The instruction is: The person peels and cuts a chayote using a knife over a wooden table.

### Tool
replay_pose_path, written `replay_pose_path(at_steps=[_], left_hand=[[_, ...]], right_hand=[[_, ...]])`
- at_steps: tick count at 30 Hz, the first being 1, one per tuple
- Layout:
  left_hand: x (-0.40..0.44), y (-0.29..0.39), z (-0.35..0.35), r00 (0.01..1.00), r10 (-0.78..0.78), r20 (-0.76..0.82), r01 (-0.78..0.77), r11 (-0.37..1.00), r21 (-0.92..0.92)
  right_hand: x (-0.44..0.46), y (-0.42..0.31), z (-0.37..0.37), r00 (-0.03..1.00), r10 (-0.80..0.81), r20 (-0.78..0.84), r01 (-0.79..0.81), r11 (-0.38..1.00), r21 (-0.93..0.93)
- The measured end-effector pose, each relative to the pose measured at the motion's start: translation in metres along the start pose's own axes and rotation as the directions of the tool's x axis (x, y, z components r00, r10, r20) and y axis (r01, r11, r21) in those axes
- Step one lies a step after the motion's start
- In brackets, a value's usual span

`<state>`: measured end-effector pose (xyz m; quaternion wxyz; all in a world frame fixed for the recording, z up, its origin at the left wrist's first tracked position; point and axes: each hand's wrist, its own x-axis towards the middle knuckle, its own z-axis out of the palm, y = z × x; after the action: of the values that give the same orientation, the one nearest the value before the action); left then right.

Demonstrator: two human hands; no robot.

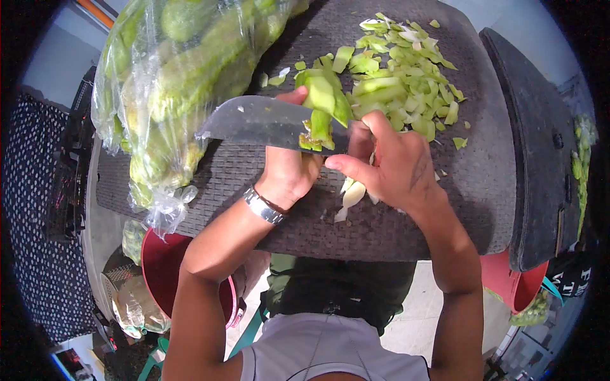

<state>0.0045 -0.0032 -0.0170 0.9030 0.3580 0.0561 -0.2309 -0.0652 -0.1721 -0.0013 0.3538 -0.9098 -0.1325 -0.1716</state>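
A partly peeled green vegetable, chayote-like (321, 92), is gripped in my left hand (289, 173), which wears a metal watch. The blade hides most of those fingers; a fingertip shows above it. My right hand (403, 165) is closed around the handle of a wide-bladed knife (244, 124), its blade pointing left across the vegetable. A green cut strip with brownish bits (318, 132) clings to the blade near the vegetable. Beyond the hands, many green peelings (406, 89) lie spread on the dark woven-textured table (394, 232). Pale slivers (351, 198) rest below my right hand.
A clear plastic bag of green vegetables (190, 76) takes up the table's left side. Dark chair back (534, 146) stands at the right edge. Below are a red bucket (159, 260) at left and another red container (518, 282) at right.
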Motion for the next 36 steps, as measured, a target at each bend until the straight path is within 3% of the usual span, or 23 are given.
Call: replay_pose_path(at_steps=[2, 5, 8, 10, 11, 12, 13, 14, 17, 22, 24, 27, 29, 31, 32, 34, 36], left_hand=[[0.001, -0.005, -0.001, 0.994, 0.076, -0.081, -0.074, 0.997, 0.026], [-0.012, 0.009, 0.010, 0.992, 0.017, 0.127, -0.033, 0.992, 0.121], [-0.017, 0.011, 0.019, 0.980, -0.016, 0.199, 0.000, 0.997, 0.082], [-0.016, 0.012, 0.015, 0.969, -0.006, 0.246, 0.001, 1.000, 0.023], [-0.017, 0.009, 0.015, 0.988, 0.045, 0.147, -0.041, 0.999, -0.028], [-0.017, 0.003, 0.018, 0.995, 0.088, 0.046, -0.084, 0.994, -0.073], [-0.016, 0.000, 0.019, 0.991, 0.124, -0.053, -0.129, 0.985, -0.114], [-0.002, -0.003, 0.003, 0.998, 0.032, 0.058, -0.033, 0.999, 0.019], [0.001, 0.001, -0.007, 0.990, -0.017, 0.141, 0.013, 0.999, 0.029], [-0.002, 0.003, -0.003, 0.990, -0.020, 0.139, 0.010, 0.997, 0.071], [0.001, 0.002, -0.007, 0.987, 0.021, 0.157, -0.036, 0.995, 0.094], [-0.011, -0.006, 0.005, 0.986, 0.165, -0.025, -0.165, 0.986, 0.004], [-0.017, 0.007, 0.008, 0.978, 0.033, 0.207, -0.072, 0.981, 0.181], [-0.016, 0.008, 0.007, 0.944, -0.017, 0.330, -0.040, 0.985, 0.165], [-0.016, 0.008, 0.011, 0.946, -0.013, 0.325, -0.026, 0.993, 0.116], [-0.022, 0.010, 0.021, 0.952, -0.002, 0.305, -0.003, 1.000, 0.016], [-0.015, 0.005, 0.014, 0.985, 0.023, 0.170, -0.014, 0.998, -0.056]], right_hand=[[0.003, 0.002, -0.005, 0.996, 0.094, 0.010, -0.094, 0.995, 0.045], [0.016, 0.016, -0.018, 0.955, 0.295, 0.016, -0.294, 0.946, 0.139], [0.019, 0.025, -0.030, 0.915, 0.404, 0.013, -0.400, 0.900, 0.176], [0.015, 0.004, -0.030, 0.940, 0.335, 0.067, -0.341, 0.910, 0.234], [0.012, -0.005, -0.028, 0.950, 0.299, 0.093, -0.313, 0.912, 0.265], [0.008, -0.007, -0.023, 0.980, 0.184, 0.070, -0.192, 0.972, 0.137], [0.005, -0.009, -0.017, 0.990, 0.131, 0.055, -0.138, 0.978, 0.153], [0.001, -0.009, -0.011, 0.996, 0.080, 0.039, -0.085, 0.982, 0.169], [-0.001, -0.014, -0.013, 0.997, 0.035, 0.064, -0.043, 0.990, 0.131], [-0.002, -0.010, -0.012, 0.998, -0.036, 0.060, 0.029, 0.993, 0.116], [-0.001, -0.004, -0.013, 0.998, -0.034, 0.046, 0.028, 0.990, 0.136], [0.006, 0.006, -0.017, 0.998, 0.058, -0.013, -0.056, 0.992, 0.117], [0.013, 0.015, -0.024, 0.981, 0.196, -0.016, -0.193, 0.975, 0.110], [0.019, 0.025, -0.037, 0.928, 0.373, 0.025, -0.373, 0.921, 0.115], [0.017, 0.035, -0.031, 0.939, 0.336, -0.073, -0.313, 0.924, 0.220], [0.018, 0.026, -0.034, 0.937, 0.346, -0.042, -0.326, 0.914, 0.241], [0.013, 0.010, -0.035, 0.958, 0.287, 0.019, -0.284, 0.934, 0.218]])
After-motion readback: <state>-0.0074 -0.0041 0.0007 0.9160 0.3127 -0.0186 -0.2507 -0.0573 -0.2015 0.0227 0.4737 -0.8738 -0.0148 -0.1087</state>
